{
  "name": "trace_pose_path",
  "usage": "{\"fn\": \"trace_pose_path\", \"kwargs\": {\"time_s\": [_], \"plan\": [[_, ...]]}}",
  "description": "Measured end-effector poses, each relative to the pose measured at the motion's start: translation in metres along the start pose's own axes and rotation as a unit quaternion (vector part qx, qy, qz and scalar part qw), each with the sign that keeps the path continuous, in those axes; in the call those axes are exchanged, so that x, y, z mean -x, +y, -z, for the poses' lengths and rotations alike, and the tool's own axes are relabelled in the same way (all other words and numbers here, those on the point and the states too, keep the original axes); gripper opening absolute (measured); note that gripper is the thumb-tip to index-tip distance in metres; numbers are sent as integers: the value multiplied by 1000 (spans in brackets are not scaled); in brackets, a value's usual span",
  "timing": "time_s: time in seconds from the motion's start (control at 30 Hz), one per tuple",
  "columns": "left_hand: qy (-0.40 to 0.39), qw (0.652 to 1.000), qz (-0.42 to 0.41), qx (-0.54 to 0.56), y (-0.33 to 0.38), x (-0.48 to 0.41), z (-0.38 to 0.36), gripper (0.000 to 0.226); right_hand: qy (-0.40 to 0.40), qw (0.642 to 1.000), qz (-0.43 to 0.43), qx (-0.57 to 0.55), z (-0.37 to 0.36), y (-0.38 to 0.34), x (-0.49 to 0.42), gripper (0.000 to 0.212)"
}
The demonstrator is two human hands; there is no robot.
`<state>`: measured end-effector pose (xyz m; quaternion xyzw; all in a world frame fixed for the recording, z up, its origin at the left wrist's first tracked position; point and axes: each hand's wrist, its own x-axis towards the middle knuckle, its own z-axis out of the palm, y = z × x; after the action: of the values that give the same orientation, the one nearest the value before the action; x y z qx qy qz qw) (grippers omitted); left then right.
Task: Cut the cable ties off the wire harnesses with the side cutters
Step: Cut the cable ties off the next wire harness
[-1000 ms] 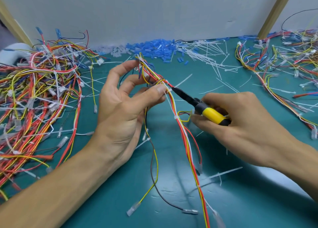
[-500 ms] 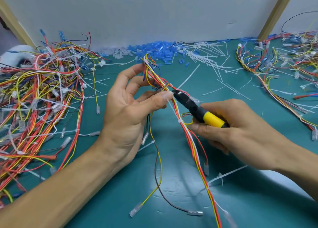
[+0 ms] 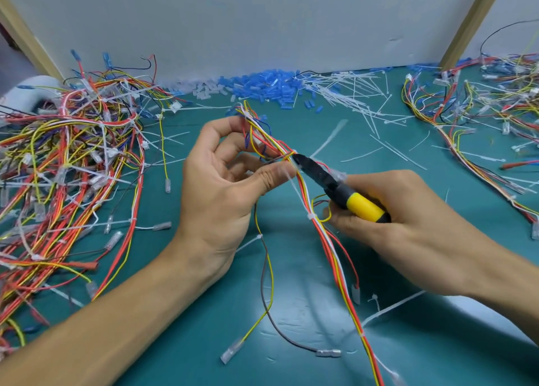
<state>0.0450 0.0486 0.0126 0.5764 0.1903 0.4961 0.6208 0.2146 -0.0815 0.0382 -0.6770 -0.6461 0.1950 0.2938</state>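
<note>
While our left hand [image 3: 221, 187] stands with its palm turned toward the right one, thumb and curled fingers pinching the wire harness [image 3: 335, 257] near its upper end, our right hand [image 3: 408, 225] wraps round the yellow-and-black grips of the side cutters [image 3: 335, 186]. Their dark nose meets the bundle just beside our left thumb tip; whether the blades are apart we cannot tell. Below that thumb a white cable tie [image 3: 310, 217] binds the wires. Outside the left hand lies a tangled harness heap [image 3: 73, 167], outside the right hand another heap [image 3: 481, 117], and ahead of both, loose white ties [image 3: 350, 94] and blue sleeves [image 3: 262, 85] lie on the green mat [image 3: 291, 312].
</note>
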Motion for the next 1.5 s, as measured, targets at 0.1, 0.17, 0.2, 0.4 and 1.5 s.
{"fn": "trace_pose_path", "kwargs": {"time_s": [0.1,0.17,0.2,0.4,1.5], "plan": [[4,1000,-22,-10,0,2,-3,58,0,1000,6,-16,1,-5,2,31],[16,999,-21,-17,0,2,-4,60,-8,1000,5,-16,0,-5,1,37],[23,999,-22,-22,0,2,-4,61,-15,1000,-4,-21,1,-4,1,38],[-45,985,-115,-118,3,6,-3,65,-24,998,-24,-52,5,-3,-1,33],[-30,972,-170,-157,12,7,-5,23,-47,995,-7,-83,14,-7,0,21]]}}
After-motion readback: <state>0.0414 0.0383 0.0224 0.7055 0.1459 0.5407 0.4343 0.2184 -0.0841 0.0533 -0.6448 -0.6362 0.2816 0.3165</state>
